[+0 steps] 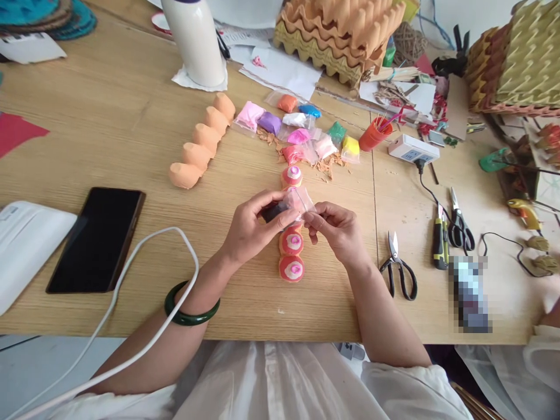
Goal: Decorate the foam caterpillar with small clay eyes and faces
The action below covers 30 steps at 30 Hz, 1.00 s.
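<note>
My left hand (249,227) is closed around a small clear plastic bag (301,199) with a dark lump in it, likely black modelling clay. With thumb and fingers my right hand (339,230) pinches the bag's near right edge. Directly below both hands lies a strip of egg-carton cups (291,269), coloured red with white and pink swirls on top; its middle is hidden by the hands and bag. Beyond its far end sit several bags of coloured clay, among them a purple one (269,122) and a yellow one (350,147).
A plain orange egg-carton strip (195,153) lies left of the clay. Shears (398,268), a cutter (440,239) and scissors (459,224) lie right. A phone-like black device (96,239) is left; a white cable (151,233) crosses over my left forearm. Egg trays (336,35) stand behind.
</note>
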Motion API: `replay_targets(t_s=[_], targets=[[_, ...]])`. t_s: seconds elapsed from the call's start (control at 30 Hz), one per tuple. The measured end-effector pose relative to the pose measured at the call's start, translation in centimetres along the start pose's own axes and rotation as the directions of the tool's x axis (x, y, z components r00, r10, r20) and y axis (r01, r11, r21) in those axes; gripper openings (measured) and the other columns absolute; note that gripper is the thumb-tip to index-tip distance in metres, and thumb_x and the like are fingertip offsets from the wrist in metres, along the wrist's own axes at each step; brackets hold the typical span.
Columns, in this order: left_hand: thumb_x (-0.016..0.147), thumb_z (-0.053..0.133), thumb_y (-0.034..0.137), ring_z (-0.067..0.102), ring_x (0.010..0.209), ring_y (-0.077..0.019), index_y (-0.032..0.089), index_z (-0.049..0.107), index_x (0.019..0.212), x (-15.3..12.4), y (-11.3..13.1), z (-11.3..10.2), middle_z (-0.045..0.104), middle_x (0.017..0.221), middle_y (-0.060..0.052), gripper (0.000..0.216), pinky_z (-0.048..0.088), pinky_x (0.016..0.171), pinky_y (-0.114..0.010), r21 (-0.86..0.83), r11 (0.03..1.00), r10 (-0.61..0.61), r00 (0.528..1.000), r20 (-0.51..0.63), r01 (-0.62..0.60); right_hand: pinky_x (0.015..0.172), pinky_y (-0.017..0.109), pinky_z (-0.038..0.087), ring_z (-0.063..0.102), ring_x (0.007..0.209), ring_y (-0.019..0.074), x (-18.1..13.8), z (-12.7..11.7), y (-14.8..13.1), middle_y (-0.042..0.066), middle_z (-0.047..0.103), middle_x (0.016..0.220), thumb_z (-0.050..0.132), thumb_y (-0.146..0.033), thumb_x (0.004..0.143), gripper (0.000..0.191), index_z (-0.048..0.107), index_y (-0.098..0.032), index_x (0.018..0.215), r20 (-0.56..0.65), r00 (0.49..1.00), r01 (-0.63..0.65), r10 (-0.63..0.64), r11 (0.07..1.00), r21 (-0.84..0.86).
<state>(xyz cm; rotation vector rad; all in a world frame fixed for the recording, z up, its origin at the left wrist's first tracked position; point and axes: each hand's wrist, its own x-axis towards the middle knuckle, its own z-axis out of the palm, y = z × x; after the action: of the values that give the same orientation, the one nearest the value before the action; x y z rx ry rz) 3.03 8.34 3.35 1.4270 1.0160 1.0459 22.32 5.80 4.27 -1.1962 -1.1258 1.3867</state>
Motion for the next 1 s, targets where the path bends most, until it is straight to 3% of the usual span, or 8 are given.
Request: replay_targets(t_s=[0.1, 0.23, 0.43, 0.63, 0.8, 1.0], targets=[[0.089, 0.078, 0.046, 0.068, 0.073, -0.0146, 0.017, 0.077, 0.095, 0.0, 0.3, -0.4, 0.076, 0.085, -0.003, 0.03, 0.054, 0.066, -0.024, -0.103, 0.991, -0.076, 0.995, 0.063, 0.082, 0.046, 0.022, 0.047, 0.055, 0.05, 0.0074, -0.2, 0.2, 0.1, -0.002, 0.068, 0.065, 0.089, -0.046, 0.08, 0.033, 0.073, -0.017, 0.074, 0.067, 0.997, -0.028, 0.028, 1.0, 0.005], [0.089, 0.078, 0.042, 0.058, 0.062, -0.0111, 0.016, 0.073, 0.078, 0.0, 0.1, -0.6, 0.068, 0.07, 0.0, 0.028, 0.045, 0.056, -0.023, -0.049, 0.997, -0.054, 0.992, 0.113, 0.06, 0.045, 0.022, 0.045, 0.053, 0.051, 0.0068, -0.4, 0.6, 0.3, -0.001, 0.067, 0.067, 0.087, -0.049, 0.082, 0.035, 0.075, -0.017, 0.079, 0.105, 0.993, -0.045, 0.046, 0.999, -0.007], [0.09, 0.077, 0.042, 0.059, 0.063, -0.0109, 0.018, 0.074, 0.08, -0.1, 0.2, -0.2, 0.069, 0.071, 0.001, 0.027, 0.046, 0.057, -0.022, -0.054, 0.998, -0.032, 0.995, 0.09, 0.037, 0.041, 0.022, 0.034, 0.045, 0.047, 0.0054, -0.4, 0.7, 0.1, -0.004, 0.06, 0.063, 0.088, -0.052, 0.08, 0.038, 0.072, -0.018, 0.078, 0.103, 0.994, -0.022, 0.025, 0.999, -0.03], [0.091, 0.076, 0.042, 0.056, 0.058, -0.0099, 0.018, 0.071, 0.073, -0.2, 0.7, 0.0, 0.066, 0.065, 0.002, 0.03, 0.046, 0.056, -0.021, 0.016, 0.999, 0.046, 0.998, 0.032, -0.047, 0.039, 0.021, 0.033, 0.044, 0.046, 0.0055, -0.6, 0.9, 0.1, -0.003, 0.06, 0.063, 0.086, -0.056, 0.081, 0.041, 0.071, -0.018, 0.077, 0.095, 0.993, -0.066, 0.071, 0.997, -0.049], [0.094, 0.073, 0.041, 0.058, 0.062, -0.0103, 0.018, 0.075, 0.077, -0.3, 0.5, 0.1, 0.069, 0.068, 0.001, 0.029, 0.047, 0.058, -0.021, -0.01, 1.0, 0.024, 0.999, 0.045, -0.023, 0.039, 0.021, 0.027, 0.041, 0.047, 0.0049, -0.6, 0.8, -0.2, -0.004, 0.056, 0.06, 0.085, -0.05, 0.084, 0.038, 0.069, -0.018, 0.072, 0.114, 0.993, 0.019, -0.013, 0.999, -0.051], [0.098, 0.066, 0.04, 0.055, 0.061, -0.0105, 0.018, 0.071, 0.071, -0.4, 0.6, 0.2, 0.067, 0.066, 0.001, 0.035, 0.045, 0.061, -0.023, 0.182, 0.973, 0.149, 0.989, -0.026, -0.142, 0.04, 0.022, 0.027, 0.04, 0.048, 0.0057, -0.6, 1.2, -0.1, -0.004, 0.057, 0.06, 0.086, -0.055, 0.081, 0.04, 0.071, -0.018, 0.077, 0.09, 0.995, -0.046, 0.051, 0.997, -0.064]])
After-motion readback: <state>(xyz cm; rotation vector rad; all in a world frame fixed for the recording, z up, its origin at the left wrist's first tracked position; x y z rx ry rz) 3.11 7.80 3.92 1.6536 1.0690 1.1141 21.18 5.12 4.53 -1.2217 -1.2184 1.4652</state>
